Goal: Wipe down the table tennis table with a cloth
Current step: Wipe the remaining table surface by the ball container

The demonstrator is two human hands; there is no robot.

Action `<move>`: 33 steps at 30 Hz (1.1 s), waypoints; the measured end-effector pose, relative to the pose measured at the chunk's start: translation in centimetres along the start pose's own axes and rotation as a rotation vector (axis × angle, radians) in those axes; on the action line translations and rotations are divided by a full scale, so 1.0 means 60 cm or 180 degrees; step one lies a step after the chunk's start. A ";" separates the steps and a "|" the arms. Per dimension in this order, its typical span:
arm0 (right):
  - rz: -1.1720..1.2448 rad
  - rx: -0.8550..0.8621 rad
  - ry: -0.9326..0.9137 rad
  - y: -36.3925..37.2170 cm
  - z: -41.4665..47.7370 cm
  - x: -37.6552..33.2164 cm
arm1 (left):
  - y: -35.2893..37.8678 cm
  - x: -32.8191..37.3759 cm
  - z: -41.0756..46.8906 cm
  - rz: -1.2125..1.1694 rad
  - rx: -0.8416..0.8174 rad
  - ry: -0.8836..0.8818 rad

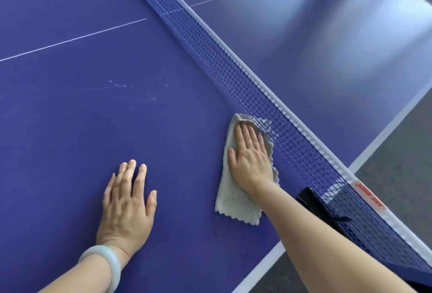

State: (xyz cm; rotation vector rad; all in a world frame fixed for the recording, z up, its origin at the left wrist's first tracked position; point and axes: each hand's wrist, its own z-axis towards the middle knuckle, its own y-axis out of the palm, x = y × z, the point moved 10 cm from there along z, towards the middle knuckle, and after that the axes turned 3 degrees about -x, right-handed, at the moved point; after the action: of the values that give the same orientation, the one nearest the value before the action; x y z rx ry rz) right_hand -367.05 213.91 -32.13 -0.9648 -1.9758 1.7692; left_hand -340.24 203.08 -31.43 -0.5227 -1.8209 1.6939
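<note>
Both hands were down flat on the blue counter point(70, 117)! Left hand point(127, 203) lay open at about 7 o'clock in the view, fingers straight and spread toward 12 o'clock, holding nothing, with a pale bangle point(102, 262) on the wrist. Right hand point(251, 154) pressed on the grey cloth point(236, 199) with an open palm, fingers straight and together, tips aimed at 12 o'clock. That cloth lay flat at 3 o'clock from the left hand, its long axis running 12 to 6 o'clock. Its far end reached the foot of the net point(257, 82), and its zigzag near edge faced 6 o'clock. The net slanted from 11 to 4 o'clock, a black clamp point(313, 201) just beside the right forearm. Faint smears point(140, 92) showed at 12 o'clock from the left hand.
</note>
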 end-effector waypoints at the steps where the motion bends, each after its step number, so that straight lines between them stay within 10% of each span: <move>1: 0.0058 0.0003 0.0227 0.001 0.020 -0.007 | 0.000 0.000 0.001 0.0017 -0.0035 -0.0003; 8: -0.0130 -0.0101 -0.1444 0.032 -0.110 -0.097 | -0.005 0.000 0.000 0.0067 -0.0203 -0.0077; 15: -0.0005 -0.0074 0.0159 -0.008 0.078 -0.035 | 0.000 -0.003 0.003 0.0111 -0.0232 -0.0041; 22: -0.0292 -0.0273 -0.2006 0.035 -0.049 -0.186 | -0.016 0.004 0.004 0.0047 -0.0404 -0.0064; 28: -0.0277 -0.0161 -0.0581 0.018 0.035 -0.127 | -0.055 -0.040 0.069 -0.0025 -0.0241 0.0216; 33: -0.0346 -0.0257 -0.0478 0.011 0.086 -0.137 | -0.060 -0.158 0.180 -0.0040 -0.0208 -0.0568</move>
State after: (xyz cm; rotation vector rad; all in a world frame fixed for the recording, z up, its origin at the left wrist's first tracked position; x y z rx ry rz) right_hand -364.24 204.61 -32.06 -0.7521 -2.1628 1.7600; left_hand -339.83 188.38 -29.49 -0.3966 -2.0065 1.7247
